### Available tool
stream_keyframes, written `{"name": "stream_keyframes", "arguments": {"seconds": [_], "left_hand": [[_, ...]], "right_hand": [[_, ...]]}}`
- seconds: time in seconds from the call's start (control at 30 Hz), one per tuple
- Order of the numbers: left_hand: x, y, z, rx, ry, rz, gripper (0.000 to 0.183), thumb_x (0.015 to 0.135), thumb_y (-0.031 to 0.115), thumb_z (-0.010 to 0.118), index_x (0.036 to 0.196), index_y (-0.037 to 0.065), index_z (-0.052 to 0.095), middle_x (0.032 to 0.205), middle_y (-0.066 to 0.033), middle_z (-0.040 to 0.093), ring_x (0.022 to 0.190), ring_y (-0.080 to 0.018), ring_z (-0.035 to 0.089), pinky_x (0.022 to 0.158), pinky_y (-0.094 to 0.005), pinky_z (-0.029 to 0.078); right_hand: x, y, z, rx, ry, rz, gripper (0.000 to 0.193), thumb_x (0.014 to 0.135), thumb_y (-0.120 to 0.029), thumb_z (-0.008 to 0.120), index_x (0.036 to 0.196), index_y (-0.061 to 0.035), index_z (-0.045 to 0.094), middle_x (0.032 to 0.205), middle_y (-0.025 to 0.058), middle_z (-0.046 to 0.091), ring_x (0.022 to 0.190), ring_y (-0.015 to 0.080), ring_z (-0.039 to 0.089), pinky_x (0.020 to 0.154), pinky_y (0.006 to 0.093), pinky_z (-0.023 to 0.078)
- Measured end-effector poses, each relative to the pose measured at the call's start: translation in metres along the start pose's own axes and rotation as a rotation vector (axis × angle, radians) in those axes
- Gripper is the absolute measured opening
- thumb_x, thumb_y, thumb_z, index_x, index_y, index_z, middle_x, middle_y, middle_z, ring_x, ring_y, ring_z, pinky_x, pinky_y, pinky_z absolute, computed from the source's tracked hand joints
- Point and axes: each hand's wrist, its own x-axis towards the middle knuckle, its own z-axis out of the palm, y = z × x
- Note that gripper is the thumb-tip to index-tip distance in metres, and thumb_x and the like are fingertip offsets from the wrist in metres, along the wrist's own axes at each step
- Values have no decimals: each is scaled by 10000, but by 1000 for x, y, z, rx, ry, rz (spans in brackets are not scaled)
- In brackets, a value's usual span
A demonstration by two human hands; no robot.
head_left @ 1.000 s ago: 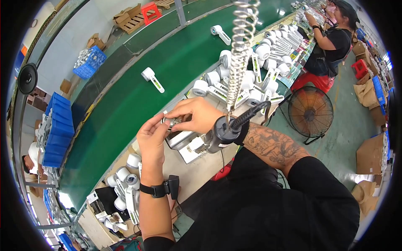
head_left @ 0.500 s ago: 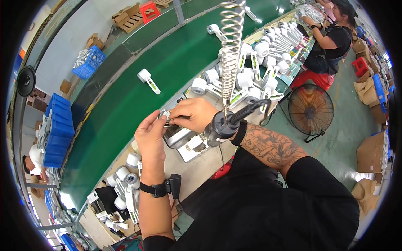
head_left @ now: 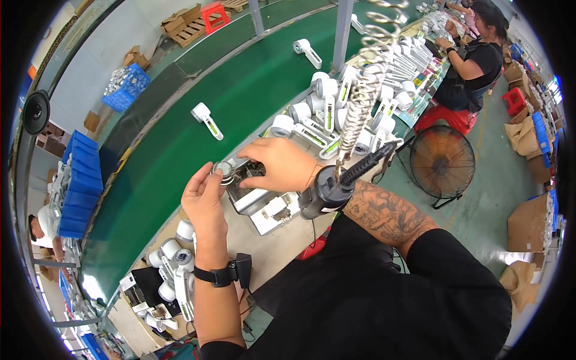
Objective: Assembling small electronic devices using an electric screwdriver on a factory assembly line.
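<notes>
My left hand point(head_left: 204, 201) pinches a small round grey-white part with a ringed rim point(head_left: 225, 174) between thumb and fingers, above the bench edge by the belt. Just right of it, my right hand point(head_left: 283, 163) arches over a metal tray point(head_left: 241, 204) of small dark pieces, too small to name. Its thumb and forefinger are apart, and I see nothing between them. A white fixture point(head_left: 277, 211) stands beside the tray, nearest my body. Over my right wrist hangs a black power screwdriver point(head_left: 325, 192) on a coiled metal spring point(head_left: 362, 90).
White handheld fans point(head_left: 329, 114) with round heads lie heaped beyond my right hand; another pile point(head_left: 170, 247) sits by my left forearm. The green conveyor belt point(head_left: 162, 162) carries a few more. A black floor fan point(head_left: 442, 163) and a seated co-worker point(head_left: 474, 72) are at right.
My right hand has left the round part, and its fingers have spread over the tray. My left hand has shifted slightly left, still with the part. The screwdriver and its spring have swung right.
</notes>
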Motion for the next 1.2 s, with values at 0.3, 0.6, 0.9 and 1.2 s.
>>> {"name": "stream_keyframes", "arguments": {"seconds": [0.3,0.6,0.9,1.2], "left_hand": [[-3,-4,9,-196,-60,-140,344,991,59,781,1308,-48,703,1155,-85,759,1002,-136,726,865,-276,598],[-8,-10,19,-72,-53,-32,387,968,41,814,1325,-56,698,1104,-71,762,948,-106,723,816,-248,589],[0,-15,9,-166,20,-42,330,993,59,785,1300,-30,706,1113,-75,752,968,-126,730,841,-258,596],[-7,-9,15,-228,-35,-100,347,1004,65,774,1319,-51,687,1157,-88,748,1024,-140,739,888,-272,619]], "right_hand": [[4,-3,3,351,8,97,158,897,-69,799,1033,9,788,948,151,798,861,247,807,804,336,654],[2,0,6,296,76,51,123,810,-50,792,878,-1,701,819,113,700,748,254,740,686,362,598],[6,1,2,92,93,-73,184,823,-88,796,964,0,717,906,152,731,828,307,774,754,409,632],[6,9,19,317,88,99,136,832,-51,800,926,3,718,924,136,765,810,247,792,728,364,643]]}}
